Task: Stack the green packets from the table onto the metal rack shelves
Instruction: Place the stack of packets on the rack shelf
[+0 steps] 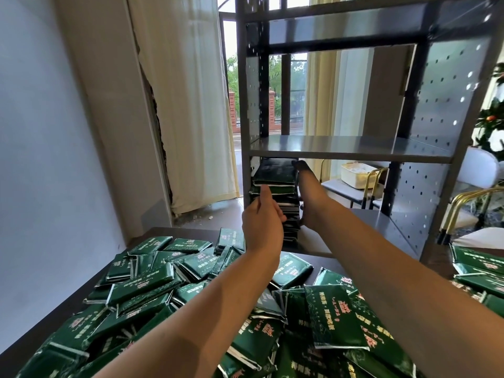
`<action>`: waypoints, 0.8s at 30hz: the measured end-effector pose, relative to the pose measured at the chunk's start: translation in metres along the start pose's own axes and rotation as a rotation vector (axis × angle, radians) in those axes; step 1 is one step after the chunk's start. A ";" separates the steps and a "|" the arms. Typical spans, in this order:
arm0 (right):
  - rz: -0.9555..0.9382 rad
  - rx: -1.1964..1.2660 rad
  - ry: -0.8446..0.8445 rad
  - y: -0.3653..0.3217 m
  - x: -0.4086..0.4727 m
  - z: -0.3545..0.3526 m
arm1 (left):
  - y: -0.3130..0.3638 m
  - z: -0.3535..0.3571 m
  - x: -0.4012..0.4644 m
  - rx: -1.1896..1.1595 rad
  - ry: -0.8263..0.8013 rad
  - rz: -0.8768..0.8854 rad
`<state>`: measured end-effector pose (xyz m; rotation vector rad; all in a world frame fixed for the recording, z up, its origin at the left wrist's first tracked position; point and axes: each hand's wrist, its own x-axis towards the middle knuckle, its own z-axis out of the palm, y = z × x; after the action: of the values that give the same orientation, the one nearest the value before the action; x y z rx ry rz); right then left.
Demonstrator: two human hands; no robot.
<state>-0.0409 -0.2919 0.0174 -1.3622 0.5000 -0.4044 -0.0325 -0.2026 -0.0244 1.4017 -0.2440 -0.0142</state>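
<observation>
A tall stack of green packets [275, 176] stands at the left end of the lower shelf of the grey metal rack [341, 149], reaching almost up to the shelf above. My left hand [261, 216] touches the front of the stack, thumb up and fingers against the packets' edges. My right hand [306, 195] lies flat along the stack's right side with its fingers straight, tips near the top. Neither hand holds a packet. A big loose pile of green packets [152, 282] covers the dark table [51, 312] under my forearms.
The rack's middle shelf and upper shelf [341, 28] are bare. More green packets [480, 268] lie at the right edge. Behind the rack a chair bears a white basket [354, 173]; a gold-framed chair [463, 203] stands to the right. White curtains [191, 105] hang at the window.
</observation>
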 end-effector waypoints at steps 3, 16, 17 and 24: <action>-0.015 0.007 -0.002 0.002 -0.003 0.006 | 0.000 0.001 0.006 0.012 0.016 -0.015; 0.006 -0.116 0.011 -0.006 -0.011 0.007 | 0.002 0.000 0.014 0.075 0.027 -0.084; 0.014 -0.140 0.012 -0.009 -0.014 0.005 | 0.004 0.000 0.015 0.069 0.025 -0.094; -0.001 -0.101 0.048 -0.014 -0.039 -0.006 | 0.006 -0.012 0.000 -0.005 -0.074 -0.101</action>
<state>-0.0763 -0.2774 0.0345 -1.4526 0.5657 -0.4189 -0.0313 -0.1900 -0.0204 1.4090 -0.2336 -0.1502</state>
